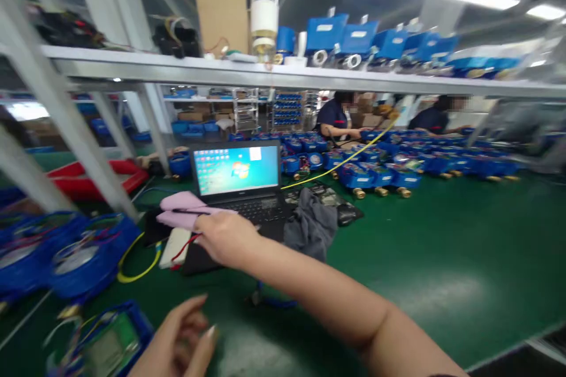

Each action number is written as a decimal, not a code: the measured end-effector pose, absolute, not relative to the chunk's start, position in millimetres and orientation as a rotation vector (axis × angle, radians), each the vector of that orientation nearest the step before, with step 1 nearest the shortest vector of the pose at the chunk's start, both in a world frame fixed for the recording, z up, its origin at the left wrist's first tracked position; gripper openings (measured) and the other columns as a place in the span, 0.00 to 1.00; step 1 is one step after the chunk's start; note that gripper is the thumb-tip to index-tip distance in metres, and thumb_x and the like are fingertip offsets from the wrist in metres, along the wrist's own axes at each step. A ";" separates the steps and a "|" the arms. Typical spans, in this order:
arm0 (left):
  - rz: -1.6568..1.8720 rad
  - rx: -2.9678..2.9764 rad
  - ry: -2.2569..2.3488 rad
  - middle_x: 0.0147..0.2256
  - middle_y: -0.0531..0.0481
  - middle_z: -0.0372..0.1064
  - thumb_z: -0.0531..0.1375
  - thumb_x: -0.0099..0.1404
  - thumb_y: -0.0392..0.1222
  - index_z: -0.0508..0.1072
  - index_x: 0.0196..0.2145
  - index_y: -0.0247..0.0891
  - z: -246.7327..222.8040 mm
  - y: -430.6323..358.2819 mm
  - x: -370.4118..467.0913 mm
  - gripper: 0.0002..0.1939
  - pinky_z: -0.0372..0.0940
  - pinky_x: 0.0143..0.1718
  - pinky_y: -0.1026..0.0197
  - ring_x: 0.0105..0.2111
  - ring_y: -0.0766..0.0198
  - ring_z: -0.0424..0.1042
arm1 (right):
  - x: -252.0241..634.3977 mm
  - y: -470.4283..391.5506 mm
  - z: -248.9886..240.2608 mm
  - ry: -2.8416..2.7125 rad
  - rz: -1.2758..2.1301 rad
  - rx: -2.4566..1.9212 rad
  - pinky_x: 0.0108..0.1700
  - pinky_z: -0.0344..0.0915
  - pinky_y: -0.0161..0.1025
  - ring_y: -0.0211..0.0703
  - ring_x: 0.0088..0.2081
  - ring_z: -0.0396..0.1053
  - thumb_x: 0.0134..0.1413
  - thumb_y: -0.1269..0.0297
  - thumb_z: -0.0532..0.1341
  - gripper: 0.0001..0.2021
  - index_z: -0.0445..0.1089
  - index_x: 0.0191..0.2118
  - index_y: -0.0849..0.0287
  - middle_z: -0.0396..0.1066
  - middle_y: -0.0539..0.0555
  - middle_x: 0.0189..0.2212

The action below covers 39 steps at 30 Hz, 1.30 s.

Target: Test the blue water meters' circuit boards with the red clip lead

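My right hand [225,238] reaches across to the left over the front of a black laptop [265,206]. Its fingers are curled and partly hidden, beside a pink folded item [183,206] with a thin dark stick across it. What the fingers hold I cannot make out. A red wire [183,250] and a pale flat box [174,247] lie just below that hand. My left hand [183,339], slightly blurred, is low in the view with thumb and fingers apart and nothing in it. Left of it sits a blue-cased meter [110,344] with a green circuit board.
Open blue meter housings [84,253] stand at left, near a yellow cable [141,274]. A grey cloth [312,224] lies right of the laptop. Several meters [375,174] line the green table [424,259]. Overhead runs a shelf [221,73]. Two people work behind.
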<state>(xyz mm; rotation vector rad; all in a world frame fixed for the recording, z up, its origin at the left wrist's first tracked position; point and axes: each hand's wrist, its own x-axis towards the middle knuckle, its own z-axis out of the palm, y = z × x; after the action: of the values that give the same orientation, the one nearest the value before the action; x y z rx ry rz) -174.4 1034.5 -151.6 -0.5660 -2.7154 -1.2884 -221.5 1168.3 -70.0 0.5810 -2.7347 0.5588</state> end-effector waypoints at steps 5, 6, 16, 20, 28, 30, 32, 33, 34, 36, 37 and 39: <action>-1.871 -0.609 -2.676 0.26 0.50 0.66 0.54 0.59 0.47 0.68 0.42 0.33 -136.0 1043.7 -175.3 0.18 0.62 0.29 0.60 0.27 0.61 0.66 | -230.0 1155.2 -61.1 -2.754 1.450 0.495 0.35 0.65 0.34 0.36 0.28 0.70 0.53 0.71 0.59 0.08 0.68 0.40 0.64 0.73 0.51 0.26; -1.916 -0.612 -2.665 0.24 0.50 0.65 0.53 0.59 0.48 0.69 0.36 0.35 -133.0 1047.9 -179.5 0.15 0.60 0.27 0.60 0.25 0.62 0.64 | -230.8 1158.8 -63.1 -2.752 1.547 0.483 0.33 0.65 0.32 0.34 0.28 0.69 0.53 0.72 0.57 0.08 0.67 0.41 0.65 0.73 0.51 0.26; -2.215 -0.495 -2.499 0.20 0.56 0.55 0.49 0.62 0.55 0.65 0.31 0.36 -113.0 1035.2 -189.6 0.18 0.52 0.18 0.68 0.18 0.71 0.55 | -176.9 1235.6 -112.5 -2.740 2.536 0.654 0.20 0.50 0.28 0.28 0.19 0.58 0.56 0.45 0.55 0.27 0.75 0.38 0.69 0.73 0.57 0.24; -2.146 -0.487 -2.521 0.21 0.55 0.57 0.49 0.62 0.54 0.66 0.33 0.35 -114.8 1039.7 -192.1 0.18 0.55 0.19 0.66 0.19 0.68 0.59 | -166.6 1227.0 -128.5 -2.307 3.141 0.563 0.17 0.47 0.25 0.24 0.15 0.55 0.43 0.52 0.69 0.21 0.75 0.34 0.70 0.71 0.53 0.20; -1.378 -0.409 -2.603 0.40 0.48 0.65 0.53 0.65 0.47 0.59 0.54 0.41 -98.9 1002.6 -152.1 0.20 0.64 0.37 0.56 0.34 0.62 0.67 | -174.4 1207.5 -130.2 -2.076 3.198 0.269 0.19 0.59 0.21 0.27 0.17 0.66 0.37 0.55 0.72 0.19 0.72 0.30 0.66 0.71 0.51 0.19; -1.034 -0.428 -2.570 0.42 0.48 0.65 0.53 0.65 0.46 0.61 0.53 0.44 -93.4 982.5 -141.1 0.19 0.65 0.39 0.55 0.38 0.60 0.68 | -176.3 1202.8 -128.9 -2.061 3.194 0.254 0.19 0.61 0.21 0.28 0.18 0.67 0.37 0.56 0.73 0.19 0.72 0.30 0.66 0.72 0.51 0.20; -0.788 -0.435 -2.560 0.45 0.47 0.65 0.54 0.65 0.49 0.62 0.52 0.44 -91.8 961.3 -134.7 0.19 0.65 0.44 0.52 0.44 0.57 0.67 | -177.6 1197.6 -127.7 -2.058 3.184 0.255 0.20 0.64 0.21 0.28 0.18 0.68 0.37 0.56 0.73 0.19 0.71 0.31 0.66 0.72 0.51 0.21; -0.694 -0.433 -2.580 0.47 0.46 0.64 0.54 0.65 0.51 0.61 0.53 0.44 -92.8 950.9 -133.1 0.20 0.64 0.47 0.49 0.47 0.55 0.65 | -178.0 1194.8 -127.1 -2.058 3.179 0.257 0.21 0.64 0.21 0.28 0.19 0.68 0.37 0.57 0.73 0.19 0.71 0.31 0.66 0.73 0.51 0.21; -0.624 -0.432 -2.611 0.49 0.45 0.63 0.55 0.64 0.53 0.61 0.53 0.43 -95.0 941.2 -132.4 0.22 0.63 0.50 0.47 0.50 0.53 0.64 | -178.4 1192.1 -126.6 -2.059 3.173 0.260 0.21 0.65 0.21 0.28 0.19 0.68 0.37 0.57 0.73 0.19 0.71 0.31 0.66 0.72 0.50 0.20; -0.535 -0.445 -2.675 0.52 0.43 0.60 0.55 0.62 0.58 0.59 0.56 0.42 -101.7 924.9 -132.6 0.28 0.61 0.53 0.42 0.53 0.49 0.61 | -179.0 1186.7 -125.6 -2.068 3.144 0.287 0.21 0.65 0.21 0.29 0.20 0.69 0.37 0.58 0.73 0.19 0.71 0.31 0.66 0.72 0.50 0.20; -0.509 -0.453 -2.692 0.53 0.42 0.59 0.55 0.61 0.60 0.58 0.56 0.41 -105.8 918.8 -133.0 0.31 0.60 0.54 0.40 0.54 0.48 0.60 | -179.2 1184.0 -125.2 -2.075 3.124 0.309 0.22 0.66 0.21 0.30 0.20 0.70 0.38 0.58 0.73 0.19 0.70 0.31 0.66 0.73 0.51 0.21; -0.475 -0.451 -2.711 0.55 0.39 0.57 0.56 0.60 0.62 0.57 0.57 0.39 -113.6 911.2 -133.5 0.35 0.60 0.55 0.38 0.55 0.46 0.59 | -179.7 1178.7 -124.4 -2.093 3.078 0.358 0.23 0.66 0.22 0.30 0.21 0.71 0.40 0.58 0.72 0.18 0.69 0.31 0.66 0.75 0.53 0.24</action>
<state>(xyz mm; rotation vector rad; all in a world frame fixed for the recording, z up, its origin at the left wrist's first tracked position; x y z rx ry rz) -133.5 911.2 -113.6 -0.4506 -2.7111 -0.4755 -179.7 1178.7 -124.4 0.3585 -2.0934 3.0781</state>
